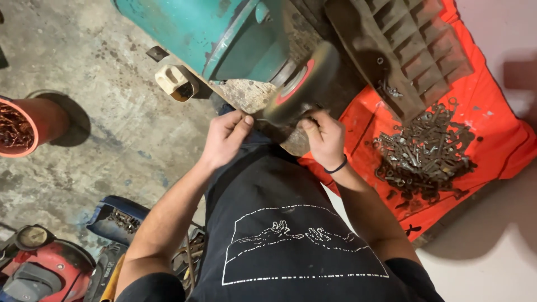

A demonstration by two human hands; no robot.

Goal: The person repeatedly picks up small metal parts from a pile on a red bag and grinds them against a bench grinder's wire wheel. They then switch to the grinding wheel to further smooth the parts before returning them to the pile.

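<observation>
A teal bench grinder (224, 28) stands in front of me with a grey wheel (305, 81) that has a red centre. My left hand (226, 137) and my right hand (321, 134) are both pinched on a small dark metal part (279, 118), pressed to the lower edge of the wheel. The part is mostly hidden by my fingers. A dark band sits on my right wrist. My black shirt with a white line drawing fills the bottom of the view.
A heap of dark metal parts (425, 151) lies on a red cloth (503, 134) at right, beside a ribbed black tray (408, 50). An orange bucket of rusty scraps (19, 126) stands at left. A red machine (45, 268) and a blue box (117, 218) sit lower left.
</observation>
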